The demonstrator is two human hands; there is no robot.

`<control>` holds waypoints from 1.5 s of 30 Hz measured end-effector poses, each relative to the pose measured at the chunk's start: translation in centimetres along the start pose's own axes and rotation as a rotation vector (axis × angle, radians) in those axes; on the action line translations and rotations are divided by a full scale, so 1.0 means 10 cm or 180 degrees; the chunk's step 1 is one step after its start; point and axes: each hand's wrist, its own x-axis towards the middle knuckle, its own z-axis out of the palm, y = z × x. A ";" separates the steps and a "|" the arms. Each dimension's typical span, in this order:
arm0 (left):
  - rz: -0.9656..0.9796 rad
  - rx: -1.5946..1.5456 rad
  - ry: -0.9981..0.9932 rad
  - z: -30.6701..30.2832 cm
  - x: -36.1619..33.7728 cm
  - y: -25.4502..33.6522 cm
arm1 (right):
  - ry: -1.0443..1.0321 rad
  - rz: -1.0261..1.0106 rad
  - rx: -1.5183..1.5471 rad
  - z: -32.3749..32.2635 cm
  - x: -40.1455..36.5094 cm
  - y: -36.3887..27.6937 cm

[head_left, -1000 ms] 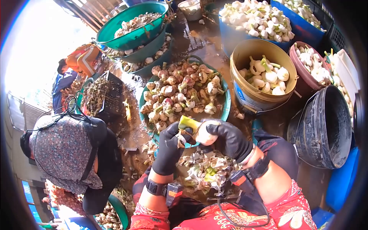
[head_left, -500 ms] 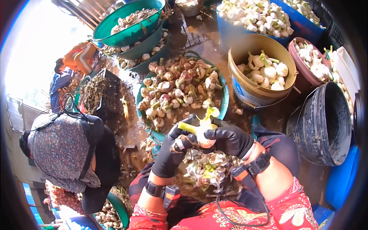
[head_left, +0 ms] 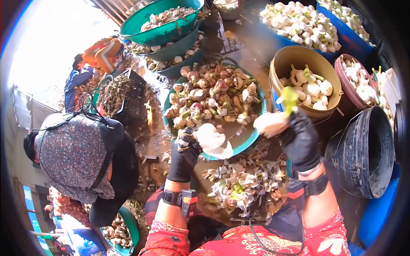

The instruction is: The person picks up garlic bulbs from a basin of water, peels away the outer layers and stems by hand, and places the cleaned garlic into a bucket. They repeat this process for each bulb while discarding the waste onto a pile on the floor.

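Observation:
My right hand [head_left: 300, 143], in a black glove, grips a garlic bulb [head_left: 270, 124] with a yellow-green stem [head_left: 290, 99]. Motion blurs the bulb, which is held just in front of the tan bucket [head_left: 279, 64]. My left hand [head_left: 185, 147], also gloved, has its fingers closed at the near rim of a green basin [head_left: 256, 138]. A smeared white piece [head_left: 213, 141], which looks like garlic skin, shows at its fingertips. Unpeeled garlic bulbs [head_left: 209, 100] fill much of the basin, and several peeled bulbs [head_left: 314, 88] lie inside the bucket.
Loose garlic skins [head_left: 243, 183] are heaped between my knees. A black bucket [head_left: 363, 153] lies tilted at right, near a pink tub [head_left: 348, 85] of garlic. Blue containers [head_left: 277, 38] stand behind. A co-worker [head_left: 77, 153] bends at left; stacked green basins [head_left: 162, 36] stand at the back.
My hands have moved apart. The right has carried the garlic bulb rightward and up toward the tan bucket; the left has shifted left with a white piece. The whole view has shifted slightly.

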 end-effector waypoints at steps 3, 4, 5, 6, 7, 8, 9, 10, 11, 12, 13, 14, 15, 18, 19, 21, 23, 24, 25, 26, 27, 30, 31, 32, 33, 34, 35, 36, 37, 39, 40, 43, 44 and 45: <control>-0.1015 -0.2421 0.0769 -0.02 0.01 -0.18 | -0.0150 -0.0076 -0.0911 0.06 -0.03 -0.14; -0.1018 -0.2401 0.0747 -0.01 0.01 -0.12 | -0.0427 0.0060 -0.2002 0.10 -0.06 -0.17; -0.0225 -0.0391 0.0222 0.00 -0.02 -0.08 | -0.1081 0.0982 -0.2742 -0.07 -0.05 -0.04; 0.0583 0.1595 -0.0320 0.01 -0.05 -0.08 | -0.1867 0.1440 -0.3556 -0.08 -0.05 0.00; -0.0657 -0.1028 0.0330 0.00 -0.04 -0.38 | -0.2210 0.1492 -0.3972 -0.06 -0.12 0.12; -0.0678 -0.1043 0.0297 0.04 -0.03 -0.38 | -0.2273 0.0376 -0.3938 -0.18 -0.18 0.32; -0.0174 0.0030 -0.0138 0.06 -0.02 -0.36 | -0.1724 0.0714 -0.3898 -0.12 -0.20 0.32; 0.0346 0.1100 -0.0560 0.09 -0.01 -0.35 | -0.1181 0.1037 -0.3834 -0.02 -0.20 0.34; 0.0039 -0.0454 -0.0503 0.10 -0.01 -0.56 | -0.0875 0.1209 -0.3066 0.04 -0.18 0.36; 0.0029 -0.0464 -0.0525 0.25 -0.03 -0.32 | -0.0563 0.1353 -0.2287 0.08 -0.17 0.38; -0.0327 -0.0728 -0.0416 0.41 -0.10 -0.05 | -0.0297 0.1540 -0.1715 0.05 -0.13 0.47; -0.0690 -0.0988 -0.0304 0.58 -0.14 0.24 | -0.0005 0.1456 -0.1364 0.06 -0.12 0.53; -0.0889 -0.1371 -0.0263 0.69 -0.16 0.37 | 0.0094 0.1202 -0.1695 0.08 -0.09 0.58; -0.1152 -0.1668 -0.0166 0.61 -0.16 0.28 | 0.0233 0.1087 -0.1438 0.13 -0.10 0.50; -0.1144 -0.2178 -0.0200 0.54 -0.15 0.21 | 0.0261 0.1216 -0.0844 0.14 -0.09 0.46; -0.1069 -0.2163 -0.0208 0.42 -0.10 0.05 | 0.0364 0.0929 -0.1182 0.02 -0.01 0.37; -0.1089 -0.2647 -0.0170 0.33 -0.13 0.14 | 0.0484 0.0637 -0.1505 -0.11 0.05 0.28; -0.1078 -0.2647 -0.0157 0.32 -0.16 0.17 | 0.0237 0.0814 -0.1827 -0.16 0.07 0.22; -0.1182 -0.2637 -0.0053 0.33 -0.17 0.19 | -0.0013 0.0982 -0.2152 -0.17 0.08 0.19; -0.1293 -0.2625 0.0040 0.35 -0.18 0.20 | -0.0017 0.0975 -0.2157 -0.11 0.05 0.20; -0.1255 -0.2990 -0.0218 0.38 -0.16 0.21 | -0.0312 0.1234 -0.2270 0.00 -0.01 0.24; -0.1338 -0.2563 -0.0043 0.48 -0.19 0.25 | -0.0474 0.1179 -0.1455 0.15 -0.04 0.35; -0.1320 -0.2923 -0.0278 0.48 -0.17 0.18 | -0.0310 0.1102 -0.1613 0.17 -0.03 0.35; -0.1326 -0.2934 -0.0294 0.48 -0.15 0.14 | -0.0149 0.1020 -0.1768 0.20 -0.02 0.36; -0.0163 -0.0758 -0.0532 0.49 -0.13 0.11 | -0.0137 0.1010 -0.1772 0.23 -0.03 0.38; 0.0988 0.1434 -0.0704 0.48 -0.13 0.08 | -0.0007 0.0899 -0.1863 0.26 -0.04 0.42; 0.0159 0.0261 -0.0174 0.61 -0.20 0.01 | 0.0125 0.0795 -0.1954 0.26 -0.05 0.44; 0.0147 0.0259 -0.0185 0.65 -0.21 0.09 | 0.0141 0.0801 -0.1953 0.25 -0.05 0.41; -0.0252 -0.0171 -0.0174 0.68 -0.23 0.19 | 0.0161 0.1002 -0.1528 0.24 -0.05 0.36; -0.0611 -0.0905 -0.0300 0.58 -0.23 0.13 | 0.0201 0.0886 -0.1309 0.16 -0.04 0.34; -0.0599 -0.0904 -0.0295 0.52 -0.22 0.13 | 0.0177 0.0562 -0.1512 0.15 -0.02 0.28; -0.1249 -0.2722 -0.0222 0.37 -0.19 0.18 | 0.0755 0.0507 -0.1625 -0.16 0.10 0.17; -0.1230 -0.2720 -0.0204 0.36 -0.20 0.19 | 0.0730 0.0510 -0.1625 -0.16 0.10 0.18; -0.1299 -0.2731 -0.0101 0.39 -0.20 0.20 | -0.0380 0.0622 -0.2871 -0.18 0.10 0.20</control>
